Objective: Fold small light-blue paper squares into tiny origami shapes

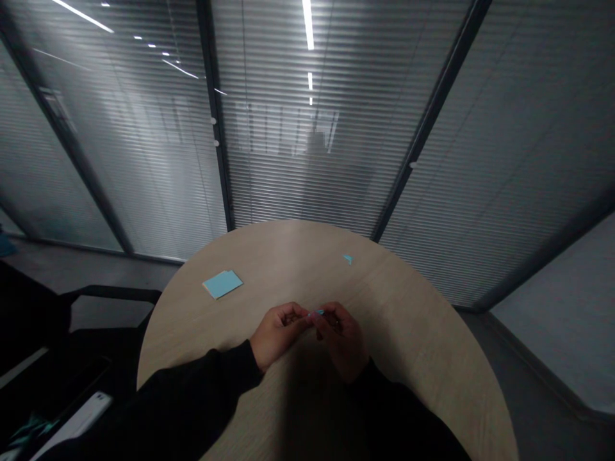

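- Narrow pinch: my left hand [278, 334] and right hand [342, 339] meet at the fingertips, both on a small blue paper piece [317, 314]
- Paper piece sits over the round wooden table [408, 320], near my edge, about mid-width
- Blue note pad [223, 284] lies flat toward the far left edge
- Tiny blue scrap [347, 258] lies near the far edge
- Black chair [110, 292] stands just beside the left edge

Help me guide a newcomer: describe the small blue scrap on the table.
On the round pale wood table, look toward the far edge, right of the blue paper pad. The scrap lies alone there, a tiny curved sliver, far smaller than the pad.
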A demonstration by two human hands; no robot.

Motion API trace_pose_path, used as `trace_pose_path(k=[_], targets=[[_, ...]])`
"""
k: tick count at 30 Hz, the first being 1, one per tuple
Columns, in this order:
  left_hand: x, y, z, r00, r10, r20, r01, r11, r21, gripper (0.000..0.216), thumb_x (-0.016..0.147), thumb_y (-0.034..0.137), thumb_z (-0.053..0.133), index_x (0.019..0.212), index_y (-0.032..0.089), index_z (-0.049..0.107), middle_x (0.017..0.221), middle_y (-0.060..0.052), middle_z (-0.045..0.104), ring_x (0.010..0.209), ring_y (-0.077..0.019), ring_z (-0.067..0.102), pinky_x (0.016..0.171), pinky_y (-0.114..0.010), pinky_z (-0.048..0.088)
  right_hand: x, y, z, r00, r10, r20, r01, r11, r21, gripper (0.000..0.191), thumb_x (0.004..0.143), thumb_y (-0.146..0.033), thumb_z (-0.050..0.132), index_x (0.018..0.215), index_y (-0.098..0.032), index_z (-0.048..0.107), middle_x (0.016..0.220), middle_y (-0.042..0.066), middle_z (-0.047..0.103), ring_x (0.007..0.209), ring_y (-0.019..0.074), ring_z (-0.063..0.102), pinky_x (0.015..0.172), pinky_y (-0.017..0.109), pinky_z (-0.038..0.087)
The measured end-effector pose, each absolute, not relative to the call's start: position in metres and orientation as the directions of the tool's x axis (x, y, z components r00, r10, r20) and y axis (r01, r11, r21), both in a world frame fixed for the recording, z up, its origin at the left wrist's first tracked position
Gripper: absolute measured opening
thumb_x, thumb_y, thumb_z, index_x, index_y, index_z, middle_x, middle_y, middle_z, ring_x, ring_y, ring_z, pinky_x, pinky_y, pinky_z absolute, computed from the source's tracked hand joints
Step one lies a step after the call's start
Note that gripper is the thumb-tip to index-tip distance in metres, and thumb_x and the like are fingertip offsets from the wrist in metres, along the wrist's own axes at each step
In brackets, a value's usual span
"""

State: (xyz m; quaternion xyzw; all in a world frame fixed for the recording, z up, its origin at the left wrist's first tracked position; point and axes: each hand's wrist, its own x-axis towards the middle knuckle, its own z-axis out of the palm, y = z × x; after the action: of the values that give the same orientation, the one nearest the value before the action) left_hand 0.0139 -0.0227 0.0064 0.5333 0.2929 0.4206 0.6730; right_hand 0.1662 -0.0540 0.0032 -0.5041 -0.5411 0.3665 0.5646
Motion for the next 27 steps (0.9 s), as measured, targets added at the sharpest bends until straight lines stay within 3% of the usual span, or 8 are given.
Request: trace_pose_path(k=[2,6,13,27], targets=[[0.0131,-0.0208,0.0042,0.486,0.873,0.045,-0.226,0.076,0.971,0.037,0.069,0.047,0.077,0.076,0.013,0.063,0.063,0.000,0.063,0.056,-0.0088,0.052,0.053,-0.021,0.035,0.1687,-0.0533,0.0042,0.129,0.957,0.259,0.155,0.239,-0.959,0.032,0.078,-0.047,0.066,0.093,-0.020,0.059,0.067,0.000,0.062,0.056,0.0138,0.056,0.053,0.025,0.045],[0.0123,-0.0188,0.0021,0.474,0.879,0.054,-0.205,0.051,0.978,0.036,0.071,0.045,0.076,0.076,0.013,0.062,0.058,0.004,0.056,0.050,-0.0049,0.042,0.049,-0.018,0.028,0.1717,-0.0526,0.0081,0.070,0.968,0.241,0.162,0.228,-0.960,0.027,0.080,-0.046,0.065,0.080,-0.020,0.059,0.060,-0.001,0.059,0.054,0.0135,0.055,0.053,0.025,0.045],[0.0127,-0.0178,0.0054,0.419,0.908,0.021,-0.193,0.066,0.979,0.040,0.072,0.048,0.074,0.087,0.012,0.065,0.070,-0.001,0.061,0.060,-0.0091,0.051,0.057,-0.022,0.039,0.1696,-0.0522,0.0058,0.076,0.974,0.215,0.137,0.203,-0.969,0.029,0.082,-0.047,0.063,0.082,-0.019,0.055,0.066,0.001,0.064,0.060,0.0158,0.062,0.058,0.027,0.049],[0.0125,-0.0175,0.0035,0.357,0.934,0.002,-0.203,0.075,0.976,0.041,0.073,0.052,0.071,0.077,0.014,0.059,0.061,0.003,0.054,0.051,-0.0063,0.043,0.048,-0.019,0.030,0.1681,-0.0518,0.0003,0.060,0.950,0.307,0.281,0.279,-0.918,0.024,0.084,-0.041,0.061,0.087,-0.017,0.063,0.069,0.004,0.069,0.062,0.0157,0.065,0.058,0.025,0.052]])
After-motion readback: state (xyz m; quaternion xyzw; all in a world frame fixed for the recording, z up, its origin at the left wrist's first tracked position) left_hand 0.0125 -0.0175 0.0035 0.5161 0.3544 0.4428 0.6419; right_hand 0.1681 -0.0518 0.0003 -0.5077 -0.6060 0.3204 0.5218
